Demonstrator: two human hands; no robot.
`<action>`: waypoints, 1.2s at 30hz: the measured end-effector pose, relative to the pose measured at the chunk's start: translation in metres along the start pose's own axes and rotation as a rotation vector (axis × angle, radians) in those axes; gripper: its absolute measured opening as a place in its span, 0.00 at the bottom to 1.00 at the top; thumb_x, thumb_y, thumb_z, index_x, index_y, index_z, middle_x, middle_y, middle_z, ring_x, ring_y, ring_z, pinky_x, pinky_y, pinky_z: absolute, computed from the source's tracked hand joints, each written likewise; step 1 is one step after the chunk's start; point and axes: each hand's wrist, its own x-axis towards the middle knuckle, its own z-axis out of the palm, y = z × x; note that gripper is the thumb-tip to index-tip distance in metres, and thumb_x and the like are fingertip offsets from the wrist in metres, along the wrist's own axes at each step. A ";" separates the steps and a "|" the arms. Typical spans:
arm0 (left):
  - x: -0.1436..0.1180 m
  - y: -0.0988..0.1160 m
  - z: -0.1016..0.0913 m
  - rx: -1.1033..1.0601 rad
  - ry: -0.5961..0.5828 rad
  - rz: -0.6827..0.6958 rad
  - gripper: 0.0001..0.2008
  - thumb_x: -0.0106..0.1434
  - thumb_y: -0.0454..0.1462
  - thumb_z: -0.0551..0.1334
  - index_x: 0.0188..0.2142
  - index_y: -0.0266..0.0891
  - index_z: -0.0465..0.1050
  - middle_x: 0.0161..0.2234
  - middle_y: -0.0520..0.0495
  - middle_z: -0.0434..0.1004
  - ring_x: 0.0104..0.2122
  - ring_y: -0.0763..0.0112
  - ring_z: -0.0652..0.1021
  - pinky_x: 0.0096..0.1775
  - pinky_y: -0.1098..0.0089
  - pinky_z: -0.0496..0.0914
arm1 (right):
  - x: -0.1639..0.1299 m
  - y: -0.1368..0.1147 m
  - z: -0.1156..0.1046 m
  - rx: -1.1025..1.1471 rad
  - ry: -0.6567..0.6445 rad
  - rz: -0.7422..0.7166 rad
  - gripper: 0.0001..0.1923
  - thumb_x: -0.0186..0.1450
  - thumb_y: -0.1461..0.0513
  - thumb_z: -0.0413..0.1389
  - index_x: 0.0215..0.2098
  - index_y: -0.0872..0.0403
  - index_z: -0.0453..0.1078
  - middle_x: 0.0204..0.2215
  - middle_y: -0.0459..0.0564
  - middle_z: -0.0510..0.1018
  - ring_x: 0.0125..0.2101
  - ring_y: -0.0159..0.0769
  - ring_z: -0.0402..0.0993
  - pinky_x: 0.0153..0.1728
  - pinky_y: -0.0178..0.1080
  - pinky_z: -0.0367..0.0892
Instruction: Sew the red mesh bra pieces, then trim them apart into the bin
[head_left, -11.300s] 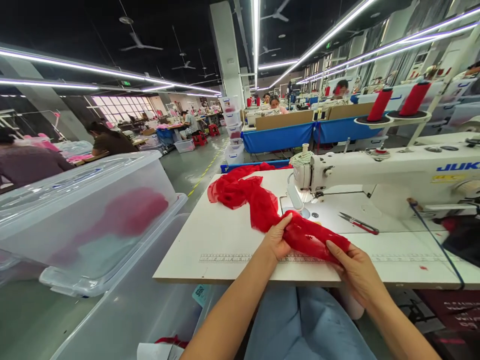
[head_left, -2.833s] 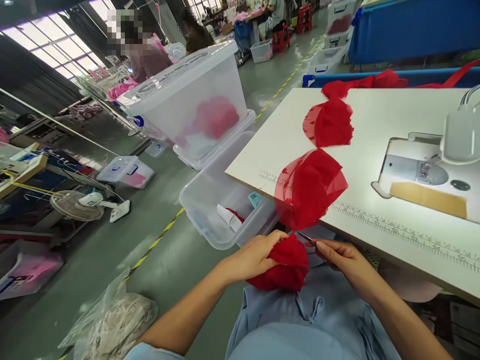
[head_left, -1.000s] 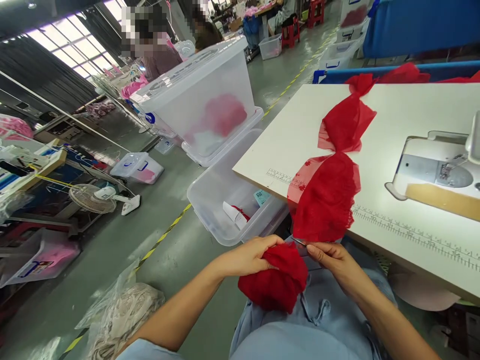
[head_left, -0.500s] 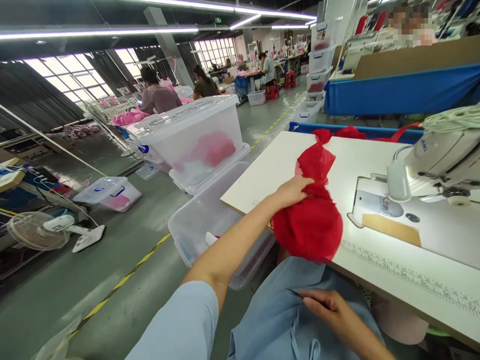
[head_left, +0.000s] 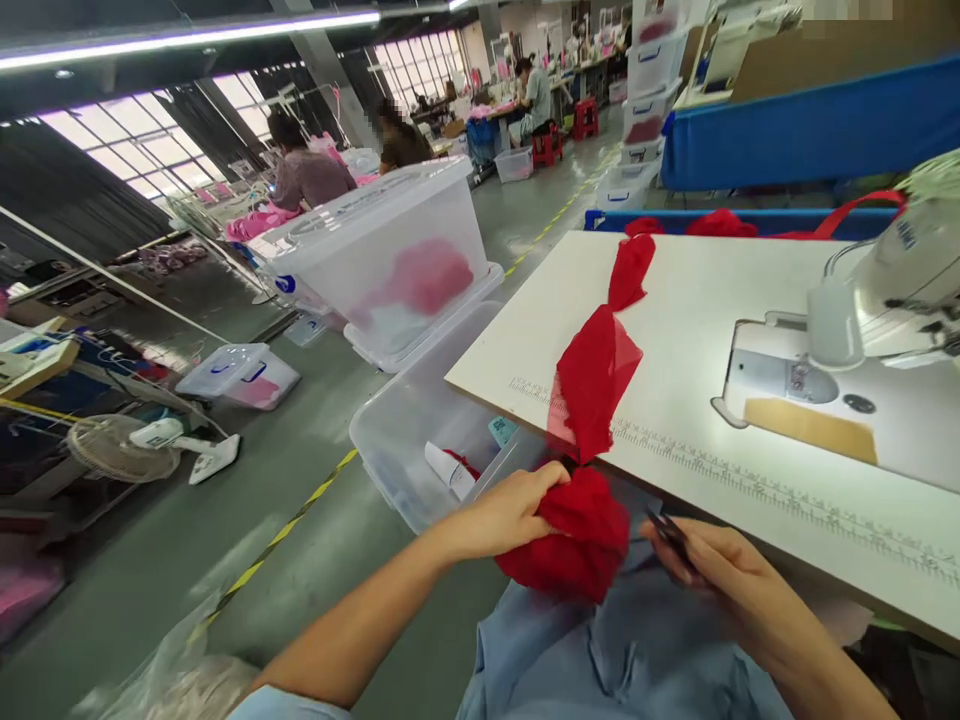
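Note:
My left hand (head_left: 517, 510) is closed on a bunched piece of red fabric (head_left: 574, 545) held over my lap. From it a chain of red fabric pieces (head_left: 596, 375) runs up over the table edge and across the white tabletop (head_left: 517, 340) to its far side. My right hand (head_left: 712, 560) grips small dark thread snips (head_left: 667, 535), whose tips point toward the bunched fabric but stay a little apart from it. To the right stands a sewing machine (head_left: 892, 290), touched by neither hand.
Left of the table, an open clear bin (head_left: 382, 440) holds white paper and some red cloth. Behind it is a lidded clear box (head_left: 360, 270) with pink contents. A fan (head_left: 124, 445) stands on the floor at left. Co-workers sit farther back, one in a purple-grey top (head_left: 311, 180).
My left hand has drawn the red fabric off the tabletop toward my lap, stretching the chain out behind it. My right hand has risen with the snips, closer to the fabric.

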 end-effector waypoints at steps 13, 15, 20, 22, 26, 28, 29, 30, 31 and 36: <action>-0.042 -0.012 0.025 0.037 -0.084 -0.091 0.07 0.61 0.34 0.54 0.38 0.44 0.56 0.30 0.56 0.64 0.28 0.72 0.64 0.32 0.71 0.57 | 0.032 0.000 0.035 -0.136 -0.230 0.169 0.26 0.53 0.38 0.62 0.38 0.46 0.83 0.32 0.50 0.84 0.36 0.43 0.75 0.38 0.40 0.70; -0.044 -0.012 0.026 0.095 -0.091 -0.084 0.10 0.59 0.32 0.54 0.40 0.44 0.56 0.32 0.54 0.67 0.30 0.71 0.66 0.33 0.71 0.58 | 0.033 0.001 0.037 -0.140 -0.254 0.164 0.27 0.54 0.38 0.62 0.39 0.47 0.83 0.34 0.51 0.84 0.39 0.46 0.76 0.42 0.43 0.70; -0.049 -0.015 0.030 0.250 -0.090 0.016 0.23 0.52 0.25 0.53 0.46 0.45 0.59 0.42 0.49 0.73 0.40 0.65 0.72 0.39 0.69 0.62 | 0.034 0.005 0.038 -0.100 -0.259 0.177 0.27 0.54 0.38 0.62 0.39 0.48 0.83 0.30 0.51 0.84 0.36 0.44 0.77 0.42 0.43 0.71; -0.050 -0.017 0.031 0.271 -0.078 0.067 0.23 0.52 0.24 0.52 0.46 0.45 0.60 0.42 0.48 0.74 0.41 0.64 0.73 0.40 0.69 0.62 | 0.034 0.007 0.039 -0.053 -0.264 0.195 0.26 0.53 0.39 0.64 0.38 0.48 0.83 0.30 0.50 0.84 0.35 0.42 0.77 0.44 0.43 0.71; -0.050 -0.018 0.035 0.310 -0.082 0.073 0.22 0.53 0.24 0.53 0.45 0.44 0.61 0.42 0.48 0.75 0.40 0.64 0.74 0.39 0.68 0.61 | 0.033 0.011 0.040 0.026 -0.252 0.212 0.24 0.52 0.42 0.67 0.38 0.48 0.83 0.34 0.52 0.85 0.38 0.43 0.78 0.46 0.44 0.70; -0.050 -0.017 0.036 0.342 -0.100 0.044 0.22 0.53 0.24 0.53 0.45 0.43 0.61 0.42 0.47 0.76 0.40 0.63 0.74 0.38 0.68 0.61 | 0.033 0.014 0.040 0.026 -0.245 0.197 0.24 0.51 0.43 0.67 0.39 0.48 0.83 0.35 0.52 0.85 0.39 0.43 0.78 0.47 0.45 0.70; -0.050 -0.015 0.036 0.353 -0.117 0.026 0.22 0.53 0.24 0.53 0.45 0.43 0.61 0.42 0.47 0.76 0.39 0.63 0.74 0.37 0.68 0.61 | 0.034 0.016 0.040 0.012 -0.235 0.181 0.24 0.51 0.42 0.67 0.38 0.48 0.83 0.35 0.52 0.85 0.39 0.44 0.78 0.47 0.45 0.70; -0.051 -0.011 0.035 0.354 -0.140 0.012 0.22 0.53 0.24 0.53 0.46 0.43 0.62 0.42 0.47 0.76 0.39 0.62 0.75 0.37 0.67 0.61 | 0.034 0.018 0.040 -0.009 -0.217 0.163 0.25 0.50 0.42 0.67 0.37 0.49 0.83 0.35 0.53 0.85 0.38 0.44 0.78 0.47 0.46 0.70; -0.051 -0.007 0.032 0.341 -0.169 0.009 0.22 0.53 0.25 0.54 0.46 0.44 0.62 0.41 0.47 0.76 0.39 0.62 0.75 0.37 0.68 0.62 | 0.034 0.021 0.039 -0.033 -0.188 0.141 0.26 0.50 0.41 0.67 0.36 0.49 0.83 0.34 0.53 0.85 0.37 0.44 0.78 0.46 0.46 0.71; -0.023 0.032 -0.018 0.076 -0.143 0.186 0.18 0.58 0.28 0.56 0.46 0.46 0.62 0.43 0.52 0.74 0.41 0.66 0.75 0.42 0.69 0.66 | 0.037 0.040 0.031 -0.199 -0.108 0.011 0.24 0.53 0.39 0.62 0.26 0.49 0.82 0.24 0.51 0.82 0.33 0.49 0.77 0.34 0.46 0.73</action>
